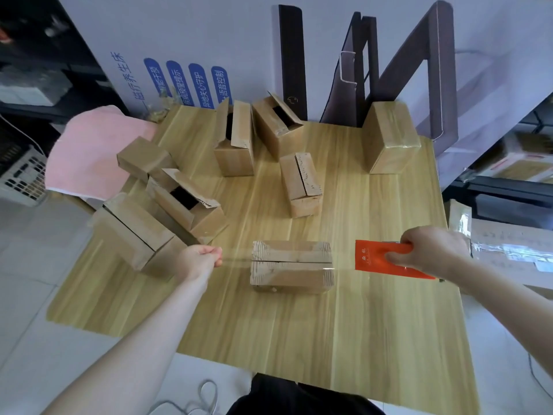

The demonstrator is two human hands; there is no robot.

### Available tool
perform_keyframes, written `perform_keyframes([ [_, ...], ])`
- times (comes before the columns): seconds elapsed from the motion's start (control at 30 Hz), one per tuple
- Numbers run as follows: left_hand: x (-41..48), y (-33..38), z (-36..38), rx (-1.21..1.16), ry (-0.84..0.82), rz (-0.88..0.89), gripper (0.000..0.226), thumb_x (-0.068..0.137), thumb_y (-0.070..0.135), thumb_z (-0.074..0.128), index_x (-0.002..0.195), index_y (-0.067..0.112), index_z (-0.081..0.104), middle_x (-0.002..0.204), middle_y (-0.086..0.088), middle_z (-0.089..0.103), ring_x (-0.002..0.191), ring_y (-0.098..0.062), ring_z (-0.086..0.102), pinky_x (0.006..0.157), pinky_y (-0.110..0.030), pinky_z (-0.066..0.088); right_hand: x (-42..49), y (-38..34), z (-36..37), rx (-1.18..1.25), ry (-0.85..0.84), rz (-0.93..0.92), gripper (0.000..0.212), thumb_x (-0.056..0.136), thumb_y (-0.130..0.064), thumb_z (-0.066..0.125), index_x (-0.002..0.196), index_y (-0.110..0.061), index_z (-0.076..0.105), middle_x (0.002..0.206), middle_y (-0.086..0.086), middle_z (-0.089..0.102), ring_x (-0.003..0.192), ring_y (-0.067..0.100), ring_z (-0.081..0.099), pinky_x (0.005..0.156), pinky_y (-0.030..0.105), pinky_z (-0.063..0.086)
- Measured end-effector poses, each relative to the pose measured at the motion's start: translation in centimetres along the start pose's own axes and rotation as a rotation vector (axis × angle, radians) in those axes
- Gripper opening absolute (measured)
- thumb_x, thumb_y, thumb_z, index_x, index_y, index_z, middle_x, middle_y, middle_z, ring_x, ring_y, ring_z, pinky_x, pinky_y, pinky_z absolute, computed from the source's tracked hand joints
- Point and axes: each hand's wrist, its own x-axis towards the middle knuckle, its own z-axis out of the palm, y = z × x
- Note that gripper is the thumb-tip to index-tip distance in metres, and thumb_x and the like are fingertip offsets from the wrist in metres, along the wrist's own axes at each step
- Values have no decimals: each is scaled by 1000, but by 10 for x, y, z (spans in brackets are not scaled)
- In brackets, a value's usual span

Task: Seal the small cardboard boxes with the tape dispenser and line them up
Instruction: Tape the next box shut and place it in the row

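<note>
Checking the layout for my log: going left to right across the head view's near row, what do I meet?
Near row: left hand → small cardboard box → orange tape dispenser → right hand. The clear tape spans several of these, so it is left out.

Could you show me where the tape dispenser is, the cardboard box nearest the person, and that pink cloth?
orange tape dispenser [374, 256]: head view, on its flat orange side.
nearest cardboard box [291, 274]: head view, on the nearer top flap.
pink cloth [89, 151]: head view, on its middle.

cardboard box [291, 266]: flaps closed, flat | tape dispenser [371, 256]: orange, right of it
</note>
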Motion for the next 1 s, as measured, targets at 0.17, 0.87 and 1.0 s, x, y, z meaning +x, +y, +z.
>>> perform_keyframes([
  [0.17, -3, -20, 18, -26, 5, -26, 16, 82, 21, 74, 68, 20, 67, 59, 6, 66, 64, -16, 66, 70, -28, 49, 13, -22, 20, -73, -51, 17, 43, 75, -66, 56, 66, -25, 57, 62, -10, 58, 57, 6, 53, 45, 22, 31],
  [0.87, -8, -48, 75, 303, -163, 59, 27, 94, 18, 53, 116, 10, 66, 113, -11, 69, 102, -29, 64, 83, -32, 47, 27, -72, 34, -100, -77, 38, 37, 77, -54, 60, 64, -20, 51, 64, -5, 56, 55, 12, 50, 47, 23, 34],
  [1.0, -14, -38, 72, 284, -35, 76, 37, 99, 31, 45, 124, 7, 59, 122, -13, 64, 114, -34, 58, 94, -37, 46, 26, -72, 36, -96, -64, 39, 37, 77, -54, 59, 63, -20, 52, 62, -6, 55, 53, 11, 49, 46, 22, 33],
])
